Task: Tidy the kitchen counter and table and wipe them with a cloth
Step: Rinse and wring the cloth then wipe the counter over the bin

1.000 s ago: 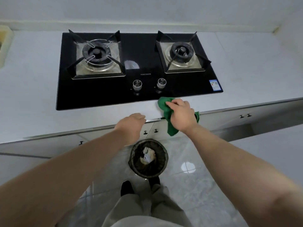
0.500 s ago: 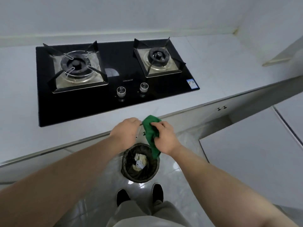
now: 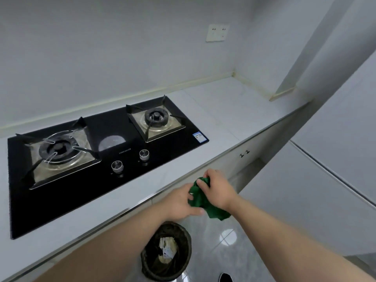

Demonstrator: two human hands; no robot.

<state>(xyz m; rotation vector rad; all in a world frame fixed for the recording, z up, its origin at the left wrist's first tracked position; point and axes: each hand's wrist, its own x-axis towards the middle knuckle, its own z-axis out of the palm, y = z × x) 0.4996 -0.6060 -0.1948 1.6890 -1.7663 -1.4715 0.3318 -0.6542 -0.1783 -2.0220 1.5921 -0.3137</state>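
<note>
A green cloth [image 3: 200, 201] hangs bunched between both my hands, in front of the counter's front edge and above the floor. My right hand [image 3: 216, 188] grips its upper part with curled fingers. My left hand [image 3: 181, 202] holds the cloth from the left side, thumb under it. The white counter [image 3: 227, 110] stretches behind, with a black two-burner gas hob [image 3: 105, 157] set into it.
A dark round waste bin [image 3: 166, 251] with paper scraps inside stands on the glossy floor below my hands. White cabinet doors [image 3: 244, 154] run under the counter. A white table surface [image 3: 305, 196] lies at the right. A wall socket [image 3: 217, 33] sits high on the back wall.
The cloth left the counter edge and now hangs off the counter. My left hand came over and took hold of it too. The view swung to the right.
</note>
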